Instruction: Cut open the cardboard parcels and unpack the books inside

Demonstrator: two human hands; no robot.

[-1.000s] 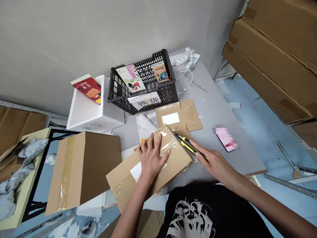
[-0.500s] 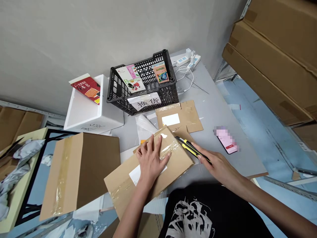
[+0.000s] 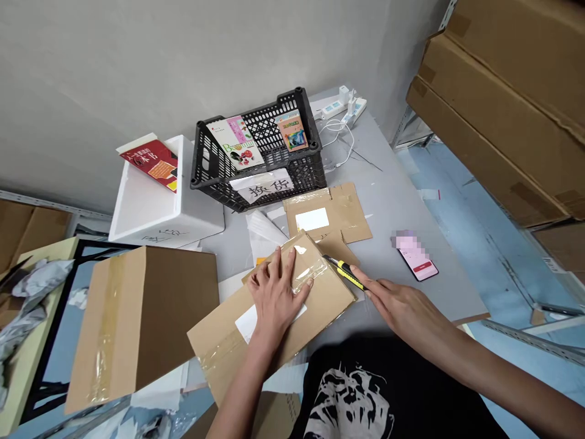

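My left hand (image 3: 275, 291) lies flat with fingers spread on a taped cardboard parcel (image 3: 329, 294) near the table's front edge. My right hand (image 3: 402, 306) grips a yellow and black utility knife (image 3: 343, 272), whose tip rests at the parcel's right edge. A white label on the parcel shows partly from under my left wrist.
A flattened cardboard box with a white label (image 3: 327, 214) lies behind the parcel. A black crate (image 3: 258, 160) holding books stands at the back, a white foam box (image 3: 163, 201) to its left. A phone (image 3: 415, 256) lies at right, a large brown box (image 3: 142, 317) at left. Stacked cartons (image 3: 503, 91) loom at right.
The knife and my right hand have slid slightly along the parcel's right edge. My left hand stays pressed on the parcel. The view has shifted a little.
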